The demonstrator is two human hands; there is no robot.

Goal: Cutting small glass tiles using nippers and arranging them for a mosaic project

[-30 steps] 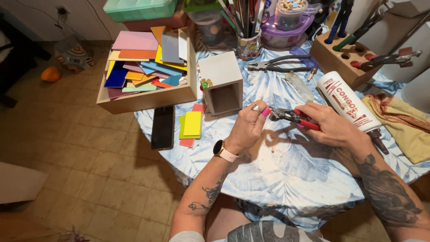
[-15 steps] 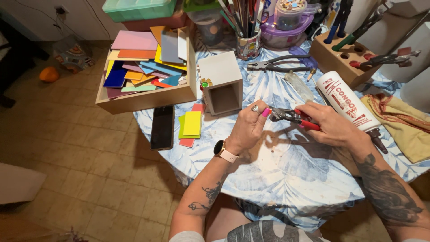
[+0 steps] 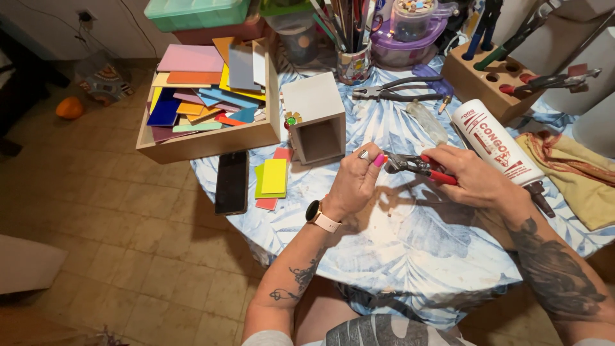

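Right hand gripping red-handled nippers, left hand at their tip

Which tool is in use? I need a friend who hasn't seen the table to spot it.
On the blue leaf-print tablecloth, find the two hands. The right hand grips red-handled nippers, jaws toward the left hand. The other pliers lie untouched farther back, with grey handles.

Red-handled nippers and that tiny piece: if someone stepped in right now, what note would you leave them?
Right hand: closed round the red-handled nippers, jaws pointing left.
Left hand: fingers pinch a small piece at the jaws; too small to identify.
Nearby: open white box, yellow and red tiles, black phone, wooden tray of coloured tiles.
Done: tool and piece brought together.
Left: no cut shows yet.
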